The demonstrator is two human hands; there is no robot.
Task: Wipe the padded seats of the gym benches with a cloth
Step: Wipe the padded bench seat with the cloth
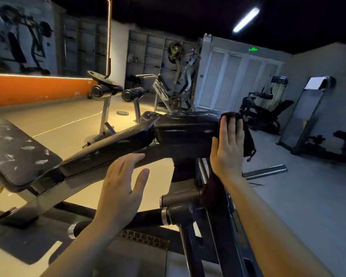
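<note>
Now a dark cloth (246,134) is lying over the right end of the black padded seat (186,126).
The right hand (227,148) is pressing it there, fingers straight and slightly apart, one corner hanging down. The left hand (122,188) is hovering open near the long back pad (106,150), fingers spread. Behind, another worn bench pad (18,150) is standing at the left.

A dim indoor gym. In the foreground stands an adjustable weight bench (100,154) with worn black padding on a steel frame. Behind it are a plate-loaded machine (176,76) carrying round weight plates, leg roller pads (132,93) on stands, and a loose weight plate (122,112) on the floor. A wall mirror (48,35) edged with light strips hangs above an orange band.
</note>
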